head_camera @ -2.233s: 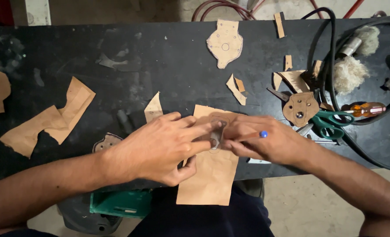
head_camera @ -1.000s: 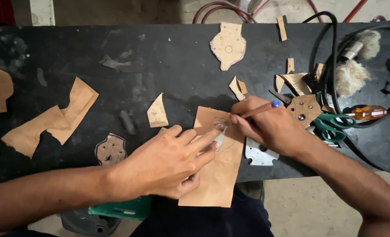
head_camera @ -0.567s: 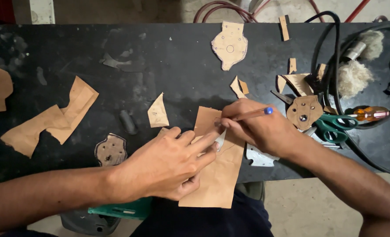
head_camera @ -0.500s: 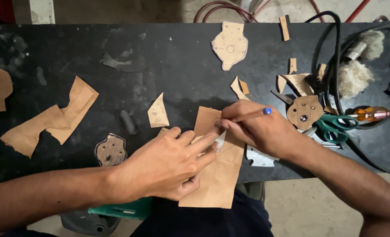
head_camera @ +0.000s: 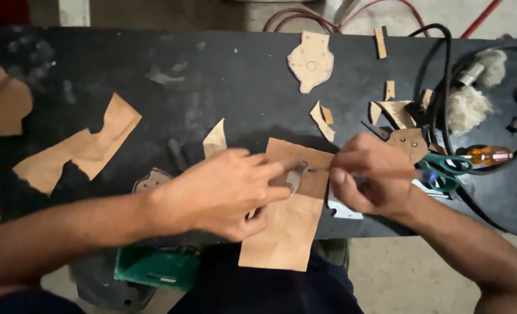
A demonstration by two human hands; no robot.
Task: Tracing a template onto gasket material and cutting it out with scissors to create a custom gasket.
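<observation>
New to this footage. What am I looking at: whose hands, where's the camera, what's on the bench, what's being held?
There is no machine here: a person works with two bare hands, filmed by one camera worn on their head that looks down at a black workbench. The left hand presses a small grey template onto a tan rectangular cardboard sheet that overhangs the bench's near edge. The right hand grips a thin pen-like tool, its tip at the template; motion blur hides the detail. Around them lie tan cardboard offcuts, a rounded cut-out cardboard shape, green-handled scissors, an orange-handled screwdriver and black cables.
</observation>
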